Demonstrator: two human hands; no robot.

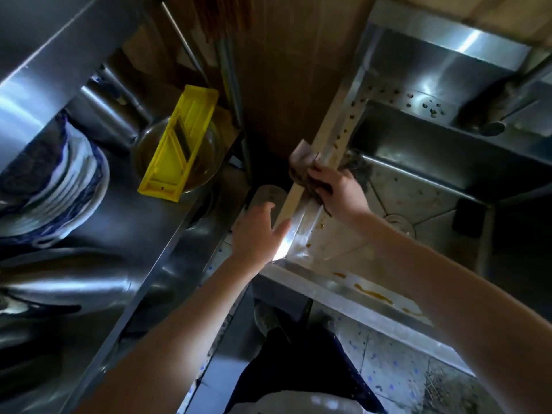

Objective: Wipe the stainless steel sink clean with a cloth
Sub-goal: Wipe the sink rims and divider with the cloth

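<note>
yellow slicer (192, 113) — across bowl (213, 162) | blue-white plates (56, 189) — stacked | steel counter (134, 231)

- One stainless steel sink (328, 282).
- One cloth (300, 158).
- Two hands: left hand (257, 231), right hand (340, 192).
- One yellow slicer (179, 141).
- One bowl (213, 153).
- One stack of blue-and-white plates (59, 186); individual plates not countable.
</note>
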